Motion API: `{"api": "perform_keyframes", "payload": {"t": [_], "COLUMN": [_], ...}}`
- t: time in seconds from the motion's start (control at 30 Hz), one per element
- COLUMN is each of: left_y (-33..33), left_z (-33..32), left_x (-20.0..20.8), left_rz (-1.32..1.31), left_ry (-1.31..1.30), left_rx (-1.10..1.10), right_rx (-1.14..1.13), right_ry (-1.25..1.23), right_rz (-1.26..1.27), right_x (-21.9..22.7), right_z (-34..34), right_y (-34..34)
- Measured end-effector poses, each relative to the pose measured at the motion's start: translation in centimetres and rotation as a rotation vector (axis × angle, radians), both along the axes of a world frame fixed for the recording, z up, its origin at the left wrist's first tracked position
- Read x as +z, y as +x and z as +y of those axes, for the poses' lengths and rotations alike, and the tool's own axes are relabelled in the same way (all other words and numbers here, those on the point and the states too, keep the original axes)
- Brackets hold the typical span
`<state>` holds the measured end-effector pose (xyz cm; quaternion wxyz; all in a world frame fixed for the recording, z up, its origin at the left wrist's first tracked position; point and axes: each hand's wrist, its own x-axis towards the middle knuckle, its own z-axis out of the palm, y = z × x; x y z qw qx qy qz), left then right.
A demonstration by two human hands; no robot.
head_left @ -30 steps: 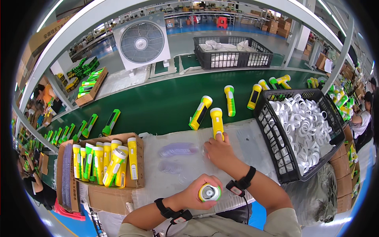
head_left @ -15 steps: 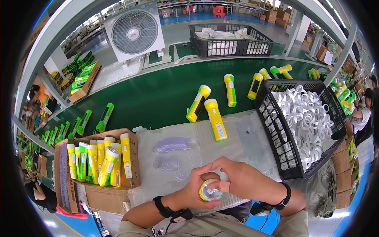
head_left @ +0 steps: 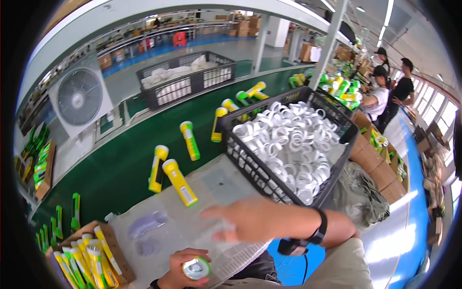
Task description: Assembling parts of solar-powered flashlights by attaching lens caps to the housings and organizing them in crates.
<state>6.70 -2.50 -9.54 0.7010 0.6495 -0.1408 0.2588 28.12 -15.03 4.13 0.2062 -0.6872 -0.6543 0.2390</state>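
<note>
My left hand (head_left: 179, 272), low in the picture, is closed around a flashlight (head_left: 196, 268) held upright. Its shiny round reflector and greenish rim face up; the body below is hidden. My right hand (head_left: 255, 219) is off the flashlight, above the worktable beside the black crate. Motion blurs its fingers, which look stretched out and apart with nothing clear between them. Clear round lenses (head_left: 148, 224) lie in overlapping rows on the plastic-covered tabletop (head_left: 216, 180). Beyond them a yellow flashlight (head_left: 180, 183) rests on the table's far edge.
A black crate (head_left: 284, 195) full of white rings (head_left: 293, 139) stands at right. Yellow and green flashlights fill a cardboard box (head_left: 122, 269) at lower left. More flashlights (head_left: 190, 140) lie on the green conveyor (head_left: 115, 185). Beyond are a fan (head_left: 79, 96), another crate (head_left: 190, 86) and people (head_left: 380, 96).
The view has swung right. My right hand has let go of the flashlight and moved away to the right, while my left hand keeps holding it.
</note>
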Motion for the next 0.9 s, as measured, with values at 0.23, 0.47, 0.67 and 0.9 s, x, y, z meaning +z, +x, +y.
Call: {"api": "perform_keyframes", "payload": {"t": [0.23, 0.47, 0.67, 0.9], "left_y": [0.2, -0.5, -0.7, -0.2], "left_z": [0.6, 1.1, 1.5, 1.4], "left_x": [-0.2, -0.3, -2.1, -1.5], "left_rz": [-0.055, 0.015, -0.017, -0.046], "left_ry": [0.05, -0.081, -0.171, -0.167], "left_rx": [-0.001, 0.095, -0.083, -0.113], "right_rx": [-0.758, -0.937, -0.891, -0.235], "right_ry": [-0.448, -0.615, -0.281, 0.082], "right_rz": [-0.74, -0.717, -0.663, -0.174], "right_x": [-2.9, -9.6, -7.1, -3.3], "right_z": [-10.9, -8.7, -8.1, 0.0], "right_y": [26.1, 29.3, 27.4, 4.4]}}
